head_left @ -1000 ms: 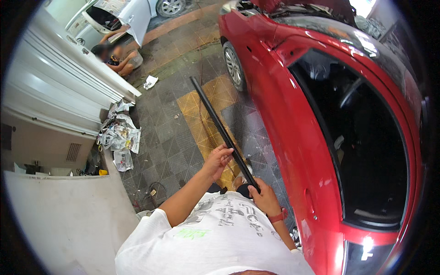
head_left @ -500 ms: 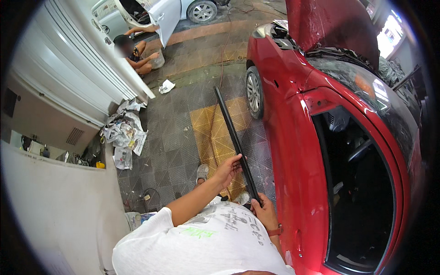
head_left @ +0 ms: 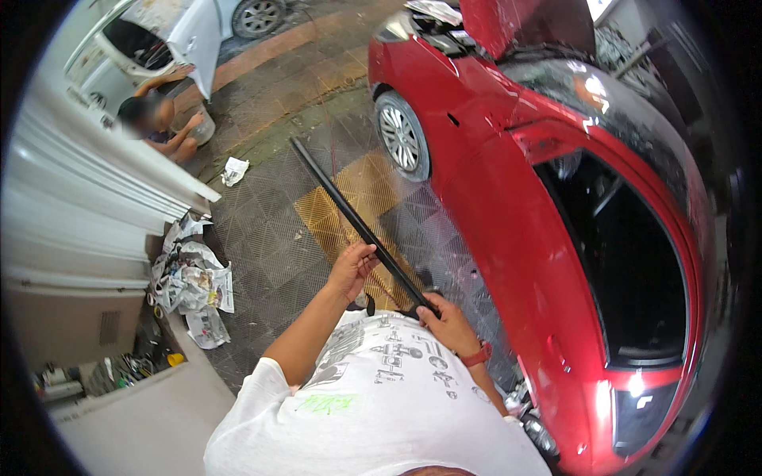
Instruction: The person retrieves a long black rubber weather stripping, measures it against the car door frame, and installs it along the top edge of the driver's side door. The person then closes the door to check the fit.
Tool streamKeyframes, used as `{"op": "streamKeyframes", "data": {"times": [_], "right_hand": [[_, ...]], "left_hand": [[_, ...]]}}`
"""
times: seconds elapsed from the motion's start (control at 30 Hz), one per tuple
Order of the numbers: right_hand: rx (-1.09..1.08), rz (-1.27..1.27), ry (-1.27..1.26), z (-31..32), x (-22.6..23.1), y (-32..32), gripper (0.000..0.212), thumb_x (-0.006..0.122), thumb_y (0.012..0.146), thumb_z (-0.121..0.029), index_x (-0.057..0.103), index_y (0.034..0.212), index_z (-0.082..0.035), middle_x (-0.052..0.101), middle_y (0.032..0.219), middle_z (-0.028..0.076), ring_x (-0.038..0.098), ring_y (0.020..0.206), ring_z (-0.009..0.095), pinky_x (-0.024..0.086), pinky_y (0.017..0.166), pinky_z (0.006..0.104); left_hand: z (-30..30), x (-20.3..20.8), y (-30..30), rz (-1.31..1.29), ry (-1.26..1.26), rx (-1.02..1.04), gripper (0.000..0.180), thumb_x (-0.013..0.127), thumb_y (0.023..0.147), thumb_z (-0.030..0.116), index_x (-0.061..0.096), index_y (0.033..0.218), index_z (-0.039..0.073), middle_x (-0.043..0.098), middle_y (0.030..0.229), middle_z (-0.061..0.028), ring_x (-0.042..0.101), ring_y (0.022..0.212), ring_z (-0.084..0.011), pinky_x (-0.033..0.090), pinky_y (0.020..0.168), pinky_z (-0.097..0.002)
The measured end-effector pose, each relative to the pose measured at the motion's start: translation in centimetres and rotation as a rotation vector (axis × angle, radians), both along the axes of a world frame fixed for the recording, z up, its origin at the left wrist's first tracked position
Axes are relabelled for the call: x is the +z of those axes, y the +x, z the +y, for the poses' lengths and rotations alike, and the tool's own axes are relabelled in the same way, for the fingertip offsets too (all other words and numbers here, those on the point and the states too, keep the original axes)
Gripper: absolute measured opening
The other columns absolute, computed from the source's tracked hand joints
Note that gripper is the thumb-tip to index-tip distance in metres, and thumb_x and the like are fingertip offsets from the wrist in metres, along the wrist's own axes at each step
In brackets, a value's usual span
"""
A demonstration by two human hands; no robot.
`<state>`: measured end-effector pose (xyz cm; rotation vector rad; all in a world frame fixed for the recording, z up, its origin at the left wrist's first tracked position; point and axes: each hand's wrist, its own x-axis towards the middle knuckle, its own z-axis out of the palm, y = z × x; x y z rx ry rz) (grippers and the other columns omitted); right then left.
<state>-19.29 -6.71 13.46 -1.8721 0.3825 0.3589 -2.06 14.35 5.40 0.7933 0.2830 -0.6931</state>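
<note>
One red car point(head_left: 484, 214), one pale car point(head_left: 194, 44) over there; one black strip point(head_left: 333, 190); two hands — left hand point(head_left: 349, 274), right hand point(head_left: 450, 325); one wristwatch point(head_left: 479, 355); one co-worker point(head_left: 163, 144); one bucket point(head_left: 204, 129).

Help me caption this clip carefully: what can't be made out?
Head view: near end of the black strip, mostly covered by the right hand.
Head view: interior of the red car, mostly lost in darkness.
Head view: rest of the pale car, cut off by the top edge.
Head view: jumbled items at left, too small to identify.
</note>
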Motion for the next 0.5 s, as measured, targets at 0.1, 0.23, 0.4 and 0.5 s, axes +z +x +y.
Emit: {"op": "streamKeyframes", "data": {"times": [0.1,0.23,0.4,0.5], "right_hand": [[0.060,0.047,-0.061,2.3,1.3,1.3,0.033,0.068,0.107,-0.019,0.069,0.134,-0.001,0.068,0.084,0.002,0.062,0.075,0.009,0.052,0.069,0.0283],[0.074,0.105,-0.145,4.7,3.1,2.9,0.037,0.068,0.105,-0.027,0.070,0.134,-0.004,0.075,0.081,0.015,0.075,0.075,0.025,0.057,0.073,0.0374],[0.032,0.074,-0.131,6.8,2.7,3.1,0.036,0.068,0.104,-0.026,0.070,0.134,-0.005,0.074,0.080,0.014,0.074,0.074,0.025,0.056,0.074,0.0385],[0.046,0.089,-0.143,7.5,3.6,4.1,0.036,0.068,0.104,-0.025,0.070,0.134,-0.006,0.074,0.081,0.014,0.074,0.074,0.025,0.056,0.074,0.0380]], "left_hand": [[3.2,-1.5,0.5,0.046,-0.015,-0.018,0.008,0.068,0.103,0.015,0.068,0.107,0.009,0.075,0.105,-0.0014,0.073,0.093,-0.0119,0.062,0.087,-0.0272],[4.9,-2.0,1.5,0.098,0.005,-0.020,0.018,0.068,0.103,0.016,0.070,0.118,0.006,0.076,0.107,-0.0021,0.072,0.095,-0.0120,0.061,0.088,-0.0262],[6.4,-1.9,2.3,0.100,-0.041,-0.047,0.023,0.069,0.103,0.015,0.070,0.123,0.004,0.076,0.110,-0.0023,0.072,0.098,-0.0115,0.060,0.089,-0.0254],[7.3,-1.8,3.1,0.069,-0.059,-0.052,0.024,0.069,0.103,0.015,0.070,0.124,0.004,0.075,0.110,-0.0019,0.071,0.099,-0.0108,0.060,0.088,-0.0243]]}}
